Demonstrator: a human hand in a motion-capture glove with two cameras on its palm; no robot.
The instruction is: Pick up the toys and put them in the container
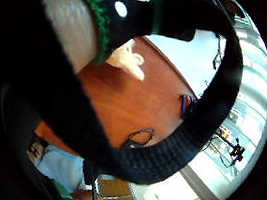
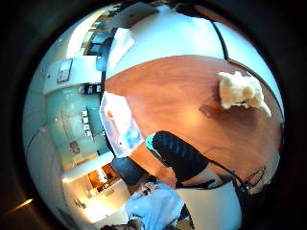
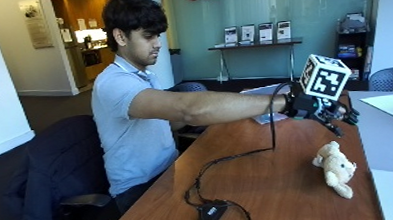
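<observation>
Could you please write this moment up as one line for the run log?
right hand: raised above table, grip unclear | plush toy: lying on table, untouched | container: at table edge

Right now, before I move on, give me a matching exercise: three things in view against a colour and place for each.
Things:
1. plush toy
2. container
3. right hand

Colour and place:
a. black-gloved, raised in the air above the table
b. see-through, standing at the table's edge
c. cream, lying on the wood

Pairs: 1-c, 2-b, 3-a
</observation>
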